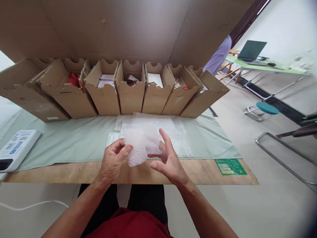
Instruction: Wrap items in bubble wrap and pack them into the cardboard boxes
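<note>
Between my hands, above the front of the table, is a small piece of bubble wrap [136, 148], partly doubled over. My left hand [114, 158] pinches its left edge between thumb and fingers. On the other side, my right hand [168, 157] has its fingers spread, with the fingertips near or behind the wrap's right part; whether they touch it I cannot tell. Under and behind the held piece lie several flat bubble wrap sheets [178, 132] on the pale green cloth [74, 138].
A row of cardboard bins [131, 99] holding small red and white items stands at the back, before a tall cardboard panel [111, 29]. A white device [18, 148] sits left, a green card [230, 167] front right. Beyond are a laptop [251, 53], a teal stool [267, 107] and a person's purple sleeve [219, 56].
</note>
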The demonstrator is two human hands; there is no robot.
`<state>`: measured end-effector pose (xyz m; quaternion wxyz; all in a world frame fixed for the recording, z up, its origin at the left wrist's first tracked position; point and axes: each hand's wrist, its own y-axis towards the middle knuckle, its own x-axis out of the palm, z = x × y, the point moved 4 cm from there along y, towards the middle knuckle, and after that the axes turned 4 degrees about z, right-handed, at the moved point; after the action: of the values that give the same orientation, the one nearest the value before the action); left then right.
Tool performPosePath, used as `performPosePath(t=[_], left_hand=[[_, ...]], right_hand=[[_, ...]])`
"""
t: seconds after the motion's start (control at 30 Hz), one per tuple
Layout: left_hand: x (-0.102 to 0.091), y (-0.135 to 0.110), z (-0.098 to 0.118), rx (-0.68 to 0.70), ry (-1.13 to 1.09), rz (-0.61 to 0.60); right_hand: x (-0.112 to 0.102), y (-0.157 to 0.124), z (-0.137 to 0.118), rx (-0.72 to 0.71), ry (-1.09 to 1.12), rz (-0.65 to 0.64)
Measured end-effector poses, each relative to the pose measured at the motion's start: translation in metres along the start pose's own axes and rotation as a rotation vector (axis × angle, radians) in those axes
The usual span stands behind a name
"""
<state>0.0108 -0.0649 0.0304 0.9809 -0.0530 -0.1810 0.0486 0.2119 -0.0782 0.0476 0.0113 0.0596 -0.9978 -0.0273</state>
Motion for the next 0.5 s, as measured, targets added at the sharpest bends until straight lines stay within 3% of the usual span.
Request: performPosePath(t=[0.17, 0.23, 0.37, 0.5], left_hand=[[-0.01, -0.011, -0.003, -0.075, -0.02, -0.013], [-0.013, -0.016, 0.001, -0.116, -0.061, 0.017], [-0.025, -0.02, 0.018, -0.112, -0.143, 0.068], [-0.047, -0.015, 0.033, -0.061, 0.034, 0.094]], right_hand=[[0.01, 0.001, -0.005, -0.002, 0.075, 0.243], [0.021, -0.003, -0.016, -0.052, 0.063, 0.235], [0.046, -0.015, -0.041, -0.213, -0.08, 0.085], [0.042, -0.019, -0.055, -0.273, -0.044, 0.103]])
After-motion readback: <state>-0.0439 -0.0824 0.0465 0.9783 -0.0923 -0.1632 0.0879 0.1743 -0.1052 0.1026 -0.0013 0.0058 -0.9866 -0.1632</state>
